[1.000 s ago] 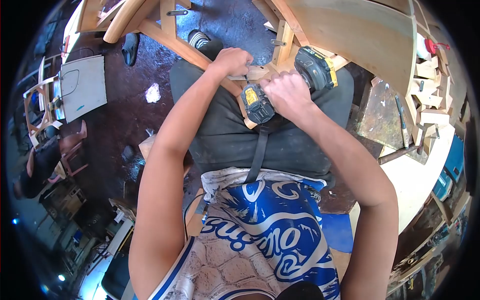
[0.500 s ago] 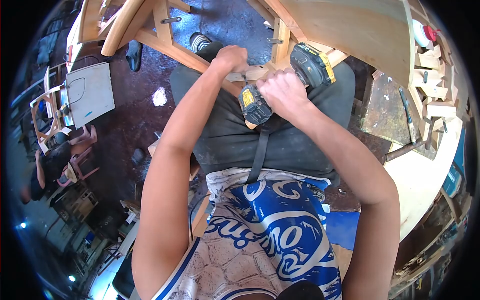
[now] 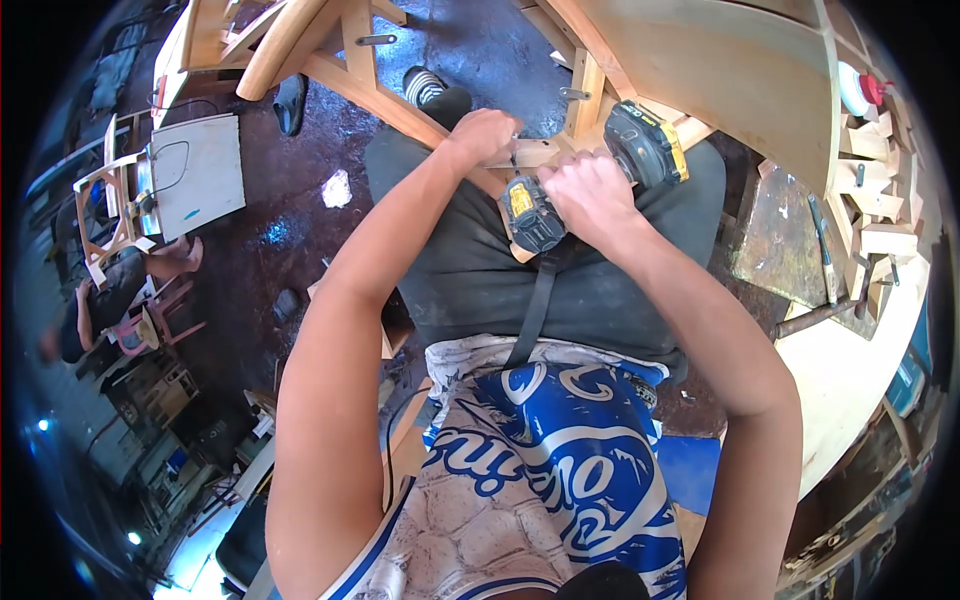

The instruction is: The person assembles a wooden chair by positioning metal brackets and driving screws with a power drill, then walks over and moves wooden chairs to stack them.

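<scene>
My right hand (image 3: 592,198) is wrapped round a black and yellow cordless drill (image 3: 534,214), whose bit points up at a wooden crosspiece. The drill's battery (image 3: 646,143) shows beyond my knuckles. Closed fingers of my left hand (image 3: 486,134) are beside the bit tip, at the end of the pale wooden crosspiece (image 3: 535,153); what they hold is too small to tell. This crosspiece belongs to a wooden frame (image 3: 390,108) that rests across my thighs, with metal plates on its posts.
A person (image 3: 110,290) sits at the left near a grey board (image 3: 198,178). Wood blocks (image 3: 888,239) are piled on the right, beside a hammer (image 3: 815,318), a brush-like tool (image 3: 823,250) and a red-capped bottle (image 3: 856,90). A slipper (image 3: 290,104) lies on the floor.
The whole view has shifted, so the frame, drill and hands appear slightly further right. Both hands keep nearly the same positions at the crosspiece.
</scene>
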Demonstrator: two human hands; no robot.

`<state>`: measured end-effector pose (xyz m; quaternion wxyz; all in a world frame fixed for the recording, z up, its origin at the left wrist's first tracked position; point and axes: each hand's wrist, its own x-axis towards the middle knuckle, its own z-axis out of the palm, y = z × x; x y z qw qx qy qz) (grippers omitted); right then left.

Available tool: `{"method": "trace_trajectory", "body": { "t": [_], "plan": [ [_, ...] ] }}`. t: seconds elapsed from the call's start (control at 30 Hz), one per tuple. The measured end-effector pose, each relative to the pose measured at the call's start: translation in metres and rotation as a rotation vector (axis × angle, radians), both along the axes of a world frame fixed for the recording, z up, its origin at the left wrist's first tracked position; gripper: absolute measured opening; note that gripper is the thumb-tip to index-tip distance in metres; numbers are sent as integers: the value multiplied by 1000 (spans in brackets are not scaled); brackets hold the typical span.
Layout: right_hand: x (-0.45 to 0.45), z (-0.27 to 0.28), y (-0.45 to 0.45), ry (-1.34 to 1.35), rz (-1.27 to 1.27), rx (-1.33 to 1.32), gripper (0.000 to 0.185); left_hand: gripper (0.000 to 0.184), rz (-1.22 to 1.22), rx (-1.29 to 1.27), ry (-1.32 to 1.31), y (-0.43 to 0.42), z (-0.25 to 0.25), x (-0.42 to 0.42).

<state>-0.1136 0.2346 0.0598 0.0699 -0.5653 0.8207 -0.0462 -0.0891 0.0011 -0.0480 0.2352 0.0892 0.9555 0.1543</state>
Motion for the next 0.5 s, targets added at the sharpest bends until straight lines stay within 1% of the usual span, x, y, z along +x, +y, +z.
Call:
{"method": "trace_trajectory", "body": {
  "t": [0.1,0.17,0.23,0.27,0.4,0.5],
  "plan": [
    [0,1,-1,-1,-4,9,6,20,-39,58,77,-1,-1,-1],
    [0,1,-2,-4,-1,36,6,19,-27,-39,-76,6,10,-9],
    [1,3,-3,-34,-5,67,6,20,-44,-63,-106,7,19,-14],
    [0,4,-3,-62,-11,95,10,21,-64,-90,-134,8,23,-15],
    [-1,4,-4,-62,-13,91,9,23,-92,-89,-104,5,19,-17],
    [0,6,-5,-70,-14,103,9,23,-121,-86,-135,3,17,-17]
  ]
}}
